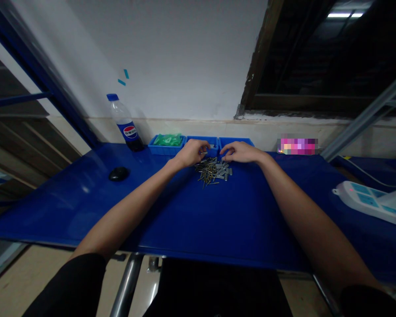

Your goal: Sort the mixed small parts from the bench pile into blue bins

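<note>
Both my arms reach far across a blue table top [185, 220]. My left hand [193, 152] and my right hand [239, 152] hover side by side just behind a small pile of metal screws and grey metal pieces [214, 171]. Each hand has its fingers curled together in a pinch. What the fingertips hold is too small to make out. Behind the hands stand three blue bins: the left bin [166, 144] holds green parts, the middle bin [211, 141] is partly hidden by my left hand, and the right bin [236, 141] sits behind my right hand.
A cola bottle with a blue cap [125, 125] stands at the back left by the white wall. A black computer mouse [119, 174] lies left of the pile. A white power strip [372, 202] lies at the right. A metal frame leg [127, 286] shows under the table's front edge.
</note>
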{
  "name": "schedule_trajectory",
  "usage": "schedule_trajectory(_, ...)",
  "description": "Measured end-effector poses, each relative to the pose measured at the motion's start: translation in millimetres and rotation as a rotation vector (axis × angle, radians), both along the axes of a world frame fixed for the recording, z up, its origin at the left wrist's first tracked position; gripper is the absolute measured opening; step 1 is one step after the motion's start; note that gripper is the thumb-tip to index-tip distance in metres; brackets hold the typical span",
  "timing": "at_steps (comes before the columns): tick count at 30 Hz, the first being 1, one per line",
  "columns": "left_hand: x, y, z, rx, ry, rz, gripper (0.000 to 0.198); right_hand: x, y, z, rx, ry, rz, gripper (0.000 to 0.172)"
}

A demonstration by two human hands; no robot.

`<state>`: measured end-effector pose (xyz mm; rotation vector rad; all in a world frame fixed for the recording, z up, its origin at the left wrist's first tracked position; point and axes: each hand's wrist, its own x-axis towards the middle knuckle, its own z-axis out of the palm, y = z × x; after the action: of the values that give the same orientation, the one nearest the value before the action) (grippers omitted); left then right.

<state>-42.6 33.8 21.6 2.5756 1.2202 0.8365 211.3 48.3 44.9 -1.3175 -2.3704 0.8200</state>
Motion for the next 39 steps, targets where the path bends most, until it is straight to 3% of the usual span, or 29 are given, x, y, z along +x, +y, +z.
schedule_trajectory(7,5,-3,3.5,-0.11,-0.341,-0.055,0.036,-20,-11,-9.5,-0.341,0.415,-0.043,0.02)
schedule_trajectory(10,6,-5,3.3,-0.119,-0.372,-0.068,0.036,-28,-13,-16.2,-0.387,0.551,-0.129,0.012)
schedule_trajectory(13,6,-6,2.6,-0.134,-0.362,-0.087,0.039,-33,-13,-21.3,-0.405,0.641,-0.157,0.014)
schedule_trajectory(17,5,-5,1.8,-0.116,-0.285,-0.054,0.041,-36,-13,-23.6,-0.377,0.666,-0.185,0.008)
schedule_trajectory(21,2,-4,-0.5,-0.05,0.034,0.056,0.02,-39,-15,-21.2,-0.254,0.735,-0.305,0.014)
schedule_trajectory(24,1,-4,-3.2,-0.039,0.237,-0.053,0.026,-42,-17,-17.8,-0.212,0.806,-0.315,0.028)
schedule_trajectory(27,2,-5,-5.8,-0.041,0.358,-0.096,0.033,-45,-20,-14.7,-0.213,0.81,-0.319,0.029)
schedule_trajectory(32,1,-3,-9.2,-0.031,0.401,-0.096,0.038,-46,-21,-13.4,-0.219,0.802,-0.315,0.021)
schedule_trajectory(39,-1,1,-9.9,-0.086,0.267,-0.064,0.043,-42,-16,-17.2,-0.215,0.816,-0.297,0.019)
